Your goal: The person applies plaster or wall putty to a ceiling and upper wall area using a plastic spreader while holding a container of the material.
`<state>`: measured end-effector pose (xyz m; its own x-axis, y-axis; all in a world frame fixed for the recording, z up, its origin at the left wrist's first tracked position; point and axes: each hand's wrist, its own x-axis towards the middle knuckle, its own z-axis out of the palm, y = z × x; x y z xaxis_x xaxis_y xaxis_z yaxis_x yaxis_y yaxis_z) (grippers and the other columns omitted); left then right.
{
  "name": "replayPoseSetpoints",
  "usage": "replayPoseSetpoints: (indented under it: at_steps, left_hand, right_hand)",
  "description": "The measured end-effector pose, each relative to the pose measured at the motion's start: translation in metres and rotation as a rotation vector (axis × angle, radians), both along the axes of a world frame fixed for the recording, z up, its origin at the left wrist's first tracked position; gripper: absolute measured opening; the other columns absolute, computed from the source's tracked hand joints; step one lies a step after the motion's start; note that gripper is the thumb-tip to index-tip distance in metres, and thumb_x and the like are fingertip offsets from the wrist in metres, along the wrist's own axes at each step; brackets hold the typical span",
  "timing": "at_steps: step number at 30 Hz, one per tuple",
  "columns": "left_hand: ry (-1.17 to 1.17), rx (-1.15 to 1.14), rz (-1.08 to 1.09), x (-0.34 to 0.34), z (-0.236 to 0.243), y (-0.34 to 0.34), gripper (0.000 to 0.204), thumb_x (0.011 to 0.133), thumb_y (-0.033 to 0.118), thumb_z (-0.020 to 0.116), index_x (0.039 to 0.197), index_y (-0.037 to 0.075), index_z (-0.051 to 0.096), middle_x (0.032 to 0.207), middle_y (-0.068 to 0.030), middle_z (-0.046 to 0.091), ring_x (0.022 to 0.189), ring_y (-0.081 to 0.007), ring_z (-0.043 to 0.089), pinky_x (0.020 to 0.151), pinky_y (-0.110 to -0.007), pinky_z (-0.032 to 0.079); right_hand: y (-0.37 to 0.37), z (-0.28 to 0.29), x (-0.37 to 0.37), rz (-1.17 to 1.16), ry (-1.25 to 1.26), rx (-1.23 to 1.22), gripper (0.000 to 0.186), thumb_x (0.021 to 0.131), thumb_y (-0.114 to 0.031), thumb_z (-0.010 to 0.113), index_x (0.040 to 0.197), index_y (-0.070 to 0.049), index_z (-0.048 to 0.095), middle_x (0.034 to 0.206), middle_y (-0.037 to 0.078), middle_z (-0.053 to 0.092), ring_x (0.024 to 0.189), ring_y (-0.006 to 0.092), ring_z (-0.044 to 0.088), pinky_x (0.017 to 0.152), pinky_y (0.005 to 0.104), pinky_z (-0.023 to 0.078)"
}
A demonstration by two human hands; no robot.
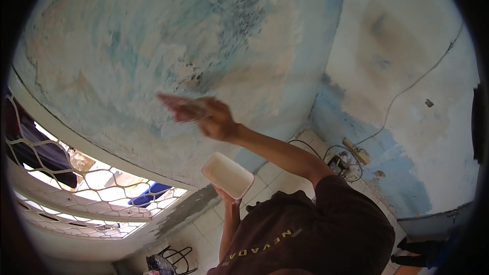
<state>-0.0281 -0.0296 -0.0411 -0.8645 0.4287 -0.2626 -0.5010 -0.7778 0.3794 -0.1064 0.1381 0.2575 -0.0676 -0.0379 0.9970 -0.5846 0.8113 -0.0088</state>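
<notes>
My right hand (220, 120) is raised against the patchy blue-and-white wall (127, 51), its fingers closed on a flat reddish scraper (178, 108). Motion smears both the hand and the tool, so whether the blade touches the plaster is unclear. Lower down, near my chest, my left hand (228, 197) grips a white rectangular tub (229, 175) from below. The tub tilts with its open side facing up, and its inside looks pale. Most of the left fingers are hidden behind it.
At left, a window with a white metal grille (102, 179) has dark cloth behind it. A cable (395, 99) runs down the right wall to tangled wires (344, 165) in the floor corner. Below stands a black wire-frame stand (178, 258) on the tiled floor (206, 229).
</notes>
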Motion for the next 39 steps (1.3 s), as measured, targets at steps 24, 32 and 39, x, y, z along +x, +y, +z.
replayPoseSetpoints:
  at_steps: [24,32,39]
  left_hand:
    - [0.420,-0.277,0.076,0.001,0.010,-0.025,0.051,0.101,0.043,0.052,0.135,0.006,0.048,0.117,-0.0139,0.065,0.100,-0.0305,0.069,0.082,-0.046,0.061]
    - [0.271,-0.049,0.029,0.008,0.059,-0.066,0.047,0.104,0.041,0.050,0.140,0.011,0.044,0.122,-0.0094,0.062,0.104,-0.0282,0.067,0.083,-0.047,0.062]
    - [0.119,-0.059,0.026,0.001,0.049,-0.095,0.046,0.105,0.041,0.048,0.140,0.012,0.044,0.122,-0.0086,0.062,0.103,-0.0267,0.067,0.083,-0.046,0.062]
  right_hand:
    - [0.132,0.006,0.026,-0.458,-0.002,-0.385,0.028,0.093,-0.002,0.062,0.120,0.001,0.068,0.119,0.016,0.072,0.105,0.0278,0.071,0.084,0.0343,0.057]
    - [0.215,0.025,-0.012,-0.769,-0.065,-0.561,0.031,0.091,-0.013,0.065,0.116,0.005,0.071,0.086,0.016,0.072,0.074,0.0321,0.068,0.067,0.0420,0.053]
    - [-0.114,-0.096,-0.013,-0.300,-0.092,-0.017,0.034,0.078,-0.004,0.066,0.112,-0.007,0.070,0.107,0.014,0.071,0.081,0.0281,0.070,0.065,0.0374,0.057]
